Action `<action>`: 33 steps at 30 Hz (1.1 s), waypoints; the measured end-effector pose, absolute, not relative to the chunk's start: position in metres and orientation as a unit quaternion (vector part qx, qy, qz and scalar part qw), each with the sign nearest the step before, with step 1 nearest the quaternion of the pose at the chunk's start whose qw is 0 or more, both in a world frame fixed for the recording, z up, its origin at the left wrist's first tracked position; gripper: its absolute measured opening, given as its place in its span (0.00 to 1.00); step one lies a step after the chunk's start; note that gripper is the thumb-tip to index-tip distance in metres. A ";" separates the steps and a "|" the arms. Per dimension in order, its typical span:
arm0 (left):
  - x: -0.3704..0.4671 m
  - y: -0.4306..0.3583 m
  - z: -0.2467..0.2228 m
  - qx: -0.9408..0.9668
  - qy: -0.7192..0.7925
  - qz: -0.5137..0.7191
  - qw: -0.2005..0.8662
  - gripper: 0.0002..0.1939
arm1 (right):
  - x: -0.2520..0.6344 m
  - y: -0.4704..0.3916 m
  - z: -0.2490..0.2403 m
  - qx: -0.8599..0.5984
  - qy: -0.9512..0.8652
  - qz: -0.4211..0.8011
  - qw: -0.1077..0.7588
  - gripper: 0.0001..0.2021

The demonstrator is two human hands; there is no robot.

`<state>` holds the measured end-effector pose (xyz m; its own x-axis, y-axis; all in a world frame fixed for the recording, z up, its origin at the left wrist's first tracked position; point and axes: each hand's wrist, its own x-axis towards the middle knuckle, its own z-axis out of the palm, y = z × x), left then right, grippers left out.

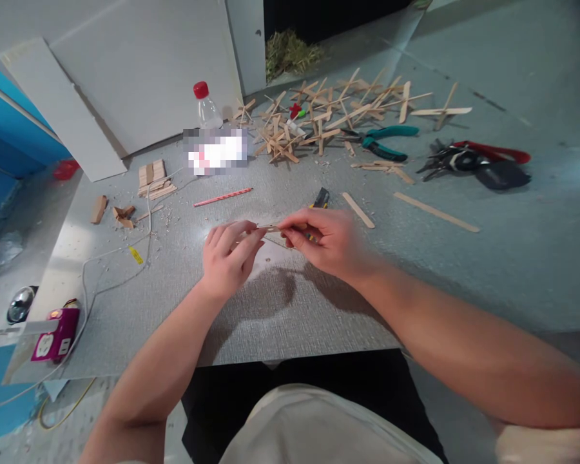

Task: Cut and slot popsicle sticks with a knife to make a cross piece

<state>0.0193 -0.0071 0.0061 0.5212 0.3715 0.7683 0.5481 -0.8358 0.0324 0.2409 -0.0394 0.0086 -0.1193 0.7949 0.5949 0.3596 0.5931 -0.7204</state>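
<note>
Between my two hands is a thin wooden craft stick (pixel 269 228), held level just above the table. My left hand (pixel 229 254) pinches its left end, fingers bent over it. The right end sits in the fingertips of my right hand (pixel 326 238). A black and yellow utility knife (pixel 321 197) shows just beyond my right hand, which hides most of it; whether the hand touches it I cannot tell. Loose craft sticks lie to the right, a short one (pixel 358 211) and a longer one (pixel 437 212). A pink pencil (pixel 223 197) rests beyond my left hand.
Crossed-stick pieces (pixel 283 143) pile up at the back. Teal pliers (pixel 384 143) and a red-handled tool (pixel 488 161) lie at right. A red-capped bottle (pixel 207 109) stands behind. Stacked sticks (pixel 153 179), a white cable (pixel 149 216) and a purple power socket (pixel 58 335) are left.
</note>
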 end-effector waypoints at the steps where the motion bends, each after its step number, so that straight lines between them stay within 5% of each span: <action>1: 0.020 -0.008 0.006 -0.866 -0.256 -0.413 0.115 0.12 | 0.240 -0.040 0.008 -0.391 -0.722 0.214 0.529 0.05; 12: 0.018 -0.010 0.011 -0.864 -0.235 -0.434 0.100 0.08 | 0.239 -0.041 0.007 -0.373 -0.733 0.229 0.521 0.06; 16: 0.021 -0.012 0.011 -0.859 -0.260 -0.440 -0.011 0.03 | 0.243 -0.037 0.005 -0.365 -0.755 0.186 0.512 0.07; 21: 0.022 -0.010 0.012 -0.837 -0.338 -0.388 -0.186 0.09 | 0.244 -0.034 0.003 -0.354 -0.791 0.131 0.482 0.07; 26: 0.023 -0.008 0.008 -0.774 -0.394 -0.357 -0.343 0.07 | 0.250 -0.025 -0.007 -0.476 -0.722 0.140 0.482 0.10; 30: 0.027 -0.010 0.004 -0.640 -0.447 -0.414 -0.469 0.09 | 0.263 -0.009 -0.022 -0.682 -0.660 0.015 0.314 0.23; 33: 0.029 -0.013 0.006 -0.587 -0.472 -0.452 -0.479 0.11 | 0.273 0.001 -0.031 -0.755 -0.627 0.034 0.189 0.28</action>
<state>0.0286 -0.0127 0.0062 0.1471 0.9860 0.0783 0.1206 -0.0964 0.9880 0.2726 0.0009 -0.0307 0.2106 0.9597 0.1860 0.9344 -0.1417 -0.3269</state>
